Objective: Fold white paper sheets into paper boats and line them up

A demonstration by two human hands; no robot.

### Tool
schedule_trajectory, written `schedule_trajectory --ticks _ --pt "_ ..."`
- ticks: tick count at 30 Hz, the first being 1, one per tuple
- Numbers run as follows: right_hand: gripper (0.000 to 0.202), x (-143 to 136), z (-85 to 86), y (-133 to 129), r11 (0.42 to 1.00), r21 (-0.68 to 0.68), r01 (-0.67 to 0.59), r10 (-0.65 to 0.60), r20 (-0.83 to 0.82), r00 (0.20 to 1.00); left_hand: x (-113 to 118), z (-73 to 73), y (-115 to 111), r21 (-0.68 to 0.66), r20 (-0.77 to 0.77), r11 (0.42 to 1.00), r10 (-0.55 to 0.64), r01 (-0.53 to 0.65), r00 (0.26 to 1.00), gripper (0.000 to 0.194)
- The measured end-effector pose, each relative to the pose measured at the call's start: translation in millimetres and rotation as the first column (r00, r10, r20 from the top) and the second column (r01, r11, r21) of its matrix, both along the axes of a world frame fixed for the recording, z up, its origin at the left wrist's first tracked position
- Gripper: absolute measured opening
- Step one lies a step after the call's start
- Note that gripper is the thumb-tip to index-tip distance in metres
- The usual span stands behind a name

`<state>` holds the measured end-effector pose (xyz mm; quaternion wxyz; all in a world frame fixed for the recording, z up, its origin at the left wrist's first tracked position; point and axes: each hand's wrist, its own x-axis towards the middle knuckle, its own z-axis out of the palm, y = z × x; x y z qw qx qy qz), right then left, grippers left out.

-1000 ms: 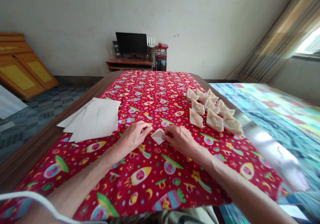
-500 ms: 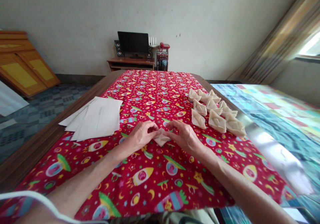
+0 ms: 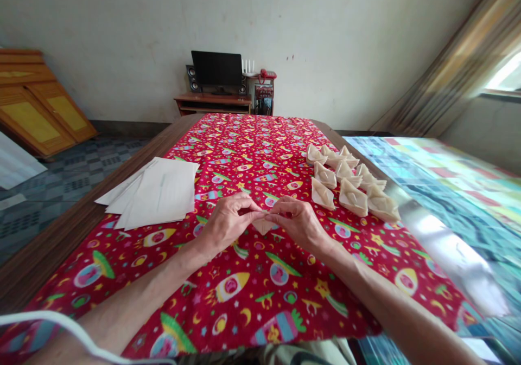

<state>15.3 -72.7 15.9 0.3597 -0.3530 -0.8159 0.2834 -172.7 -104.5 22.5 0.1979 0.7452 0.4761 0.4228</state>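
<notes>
A small piece of folded paper (image 3: pixel 262 226) lies low over the red patterned cloth (image 3: pixel 252 311), with one corner pointing toward me. My left hand (image 3: pixel 232 218) pinches its upper edge from the left between thumb and forefinger. From the right, my right hand (image 3: pixel 299 221) pinches the same edge, the two thumbs nearly meeting at the middle. Fingers cover the paper's upper part. Off to the right sit several folded paper boats (image 3: pixel 353 197) in a loose cluster. On the left lies a fanned stack of flat paper sheets (image 3: pixel 163 194).
The cloth covers a dark wooden table (image 3: pixel 134 175). Beyond its far end stand a monitor (image 3: pixel 217 70) and a red telephone (image 3: pixel 266 74). A white cable (image 3: pixel 61 319) crosses my left forearm. To the right is a bed-like surface with a coloured cover (image 3: pixel 443 175).
Both hands have drawn closer together over the folded paper. The thumbs and fingertips now cover more of its top. The stack and the paper boats stay where they were.
</notes>
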Motion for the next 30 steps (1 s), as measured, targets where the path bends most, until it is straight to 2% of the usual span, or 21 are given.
schedule_trajectory --ticks 5,10,15,20,25,30 --pt "0.020 -0.6 -1.3 1.0 0.998 -0.058 -0.006 0.002 -0.071 0.997 -3.9 5.5 -4.3 -0.018 0.060 1.000 0.025 -0.024 0.998 0.012" --pt "0.018 0.2 -7.7 6.2 0.995 -0.100 0.023 -0.033 -0.102 0.994 -12.3 5.0 -1.4 -0.017 0.078 0.995 0.097 -0.096 0.992 0.012" --pt "0.020 2.1 -9.5 10.3 0.985 -0.119 0.122 -0.136 -0.117 0.984 -19.7 0.0 5.0 0.043 -0.027 0.986 0.161 -0.160 0.987 0.013" --pt "0.024 4.0 -11.6 12.7 0.982 -0.111 0.155 -0.172 -0.161 0.972 -23.6 -6.8 7.7 0.170 -0.135 0.977 0.150 -0.126 0.980 0.012" --pt "0.023 7.8 -14.5 17.7 0.968 -0.141 0.207 -0.228 -0.154 0.962 -28.2 -12.6 10.8 0.200 -0.214 0.970 0.179 -0.137 0.960 0.013" --pt "0.018 13.1 -15.0 22.0 0.965 -0.050 0.258 -0.261 -0.058 0.964 -35.2 -15.4 13.7 0.218 -0.279 0.964 0.214 -0.155 0.936 0.012"
